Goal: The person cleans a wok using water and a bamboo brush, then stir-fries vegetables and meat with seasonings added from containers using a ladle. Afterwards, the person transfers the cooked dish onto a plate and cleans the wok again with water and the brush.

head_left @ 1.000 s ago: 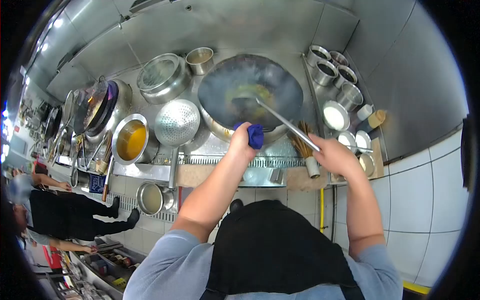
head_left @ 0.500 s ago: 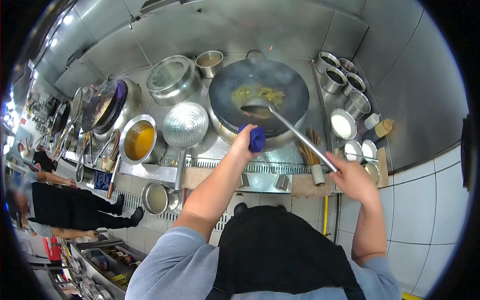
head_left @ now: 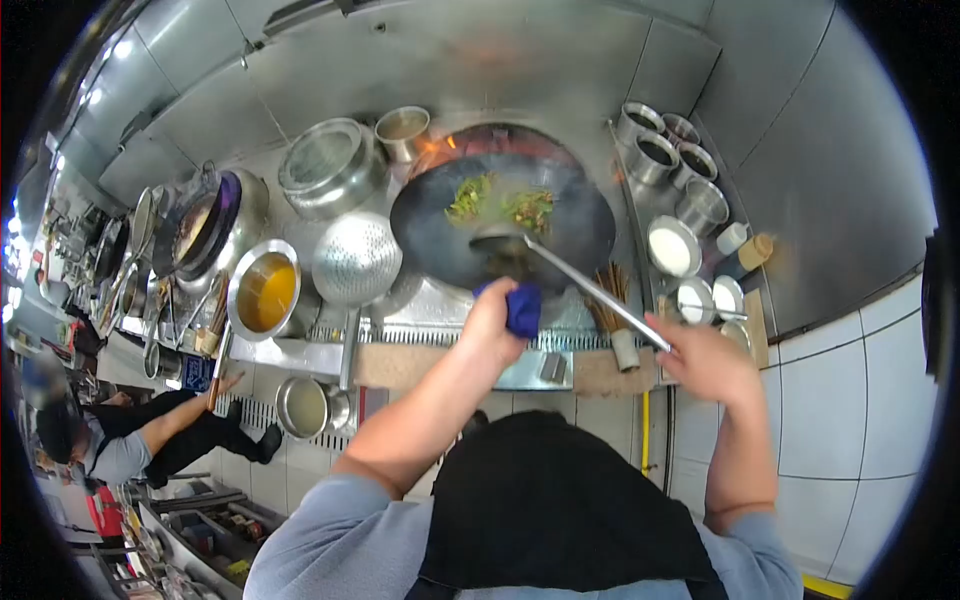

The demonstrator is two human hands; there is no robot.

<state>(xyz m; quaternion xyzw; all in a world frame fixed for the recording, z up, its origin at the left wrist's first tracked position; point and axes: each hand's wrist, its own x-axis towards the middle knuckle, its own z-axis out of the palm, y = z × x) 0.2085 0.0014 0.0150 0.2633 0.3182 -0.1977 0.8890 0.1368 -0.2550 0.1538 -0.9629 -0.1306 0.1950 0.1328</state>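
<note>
A round, sooty black wok (head_left: 420, 232) sits at the burner, flames and a reddish glow behind its far rim. In it, green-and-brown food (head_left: 528, 208) shows as two loose clumps in a faint haze. At the near rim the left hand (head_left: 493, 325) is closed around a bunched purple-blue cloth (head_left: 524, 310). The dark-bowled ladle (head_left: 600, 294) dips into the wok, its straight steel handle slanting to the right hand (head_left: 712, 360), fingers wrapped around the end.
</note>
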